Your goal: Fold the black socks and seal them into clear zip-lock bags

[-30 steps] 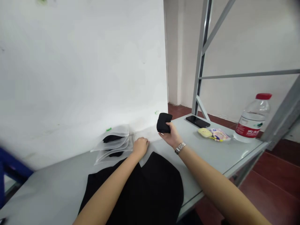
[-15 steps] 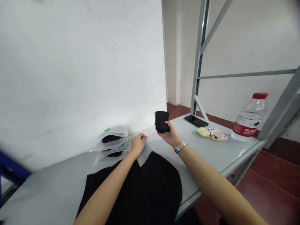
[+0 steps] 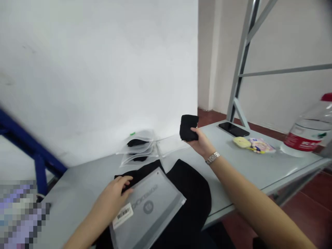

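Note:
My right hand, with a metal watch on the wrist, grips a small folded black fabric bundle above the table. A frosted plastic zip bag with a printed logo and a barcode label lies slanted over a spread black garment. At the bag's left edge, my left hand is open, thumb and fingers apart. Black garment shows through the gap between them. Part of the label is hidden behind this hand.
Frosted bags with black fabric inside are stacked against the white wall; a flat clear bag lies beside them. Rightward are a phone, a yellow case, a colourful packet and a water bottle.
My left hand has come back from near the wall toward me, and a zip bag now lies over the black garment. My right hand still holds the black bundle. The view has shifted left.

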Tool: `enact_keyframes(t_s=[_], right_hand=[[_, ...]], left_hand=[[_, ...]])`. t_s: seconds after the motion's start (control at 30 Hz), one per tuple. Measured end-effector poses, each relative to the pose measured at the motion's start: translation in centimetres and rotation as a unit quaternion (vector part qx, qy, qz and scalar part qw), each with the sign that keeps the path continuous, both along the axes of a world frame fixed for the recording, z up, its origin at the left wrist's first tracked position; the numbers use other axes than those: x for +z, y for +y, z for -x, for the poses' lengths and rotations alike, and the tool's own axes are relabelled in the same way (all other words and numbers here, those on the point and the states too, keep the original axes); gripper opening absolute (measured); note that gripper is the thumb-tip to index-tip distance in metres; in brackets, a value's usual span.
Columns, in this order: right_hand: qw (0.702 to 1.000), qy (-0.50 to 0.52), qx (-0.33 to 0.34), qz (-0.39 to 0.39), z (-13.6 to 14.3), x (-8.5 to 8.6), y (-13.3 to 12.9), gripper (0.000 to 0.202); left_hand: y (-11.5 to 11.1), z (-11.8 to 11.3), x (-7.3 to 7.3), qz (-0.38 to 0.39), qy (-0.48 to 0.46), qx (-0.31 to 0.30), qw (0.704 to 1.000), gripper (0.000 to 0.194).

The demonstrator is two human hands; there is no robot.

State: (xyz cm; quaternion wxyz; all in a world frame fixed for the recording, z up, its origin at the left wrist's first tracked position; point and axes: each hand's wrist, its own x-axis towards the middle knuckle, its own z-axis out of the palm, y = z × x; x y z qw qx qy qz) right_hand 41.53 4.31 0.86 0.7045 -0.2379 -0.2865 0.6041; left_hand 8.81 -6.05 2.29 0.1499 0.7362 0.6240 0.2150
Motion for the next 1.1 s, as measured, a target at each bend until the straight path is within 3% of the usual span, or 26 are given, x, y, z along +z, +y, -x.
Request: enact_keyframes(t_s=[0.07,0.13,0.2,0.3,0.43,0.6,0.7,0.77,0.83,0.93,1.03,1.1], right_hand=[[0.997,-0.075,0.017,0.003,2.4,0.3,-1.8,0.019],[0.993,-0.104,0.058,0.005,4.8,0.7,-4.6,0.018],[0.989,-0.098,0.107,0.029,7.0,0.7,-8.2,0.014],[0.978,-0.056,0.194,0.052,9.7,-0.3,-13.5,0.018],[0.968,-0.010,0.233,0.093,12.5,-2.6,-17.9,0.023],[0.969,-0.010,0.194,0.155,15.1,-4.4,-19.3,0.031],[0.971,-0.029,0.170,0.165,15.8,-4.9,-19.6,0.043],[0.971,-0.066,0.164,0.161,16.1,-5.4,-19.6,0.050],[0.968,-0.123,0.134,0.172,16.3,-6.0,-19.5,0.056],[0.965,-0.162,0.078,0.190,16.4,-6.5,-19.1,0.062],[0.977,-0.095,0.096,0.167,16.2,-5.9,-18.6,0.060],[0.980,-0.039,0.109,0.163,16.2,-5.1,-18.4,0.053]], left_hand=[[-3.4,0.0,-1.3,-0.041,0.027,-0.013,0.999,0.028],[-6.4,-1.4,-2.2,0.025,-0.003,-0.078,0.997,0.026],[-8.3,-3.1,-2.7,0.075,-0.037,-0.104,0.991,0.025],[-9.0,-4.2,-3.3,0.082,-0.086,-0.087,0.989,0.009],[-8.4,-3.8,-3.9,0.058,-0.184,-0.088,0.977,0.012],[-8.8,-3.5,-3.3,0.038,-0.341,0.000,0.939,0.016],[-9.4,-3.4,-2.7,-0.023,-0.382,0.060,0.922,0.020],[-9.7,-3.6,-2.3,-0.052,-0.390,0.063,0.917,0.015],[-9.9,-4.1,-2.0,-0.075,-0.384,0.034,0.920,0.014],[-10.4,-5.4,-1.7,-0.090,-0.354,-0.066,0.928,0.022],[-10.8,-6.3,-2.0,-0.119,-0.303,-0.151,0.933,0.024],[-10.9,-6.3,-2.3,-0.148,-0.262,-0.151,0.942,0.026]])
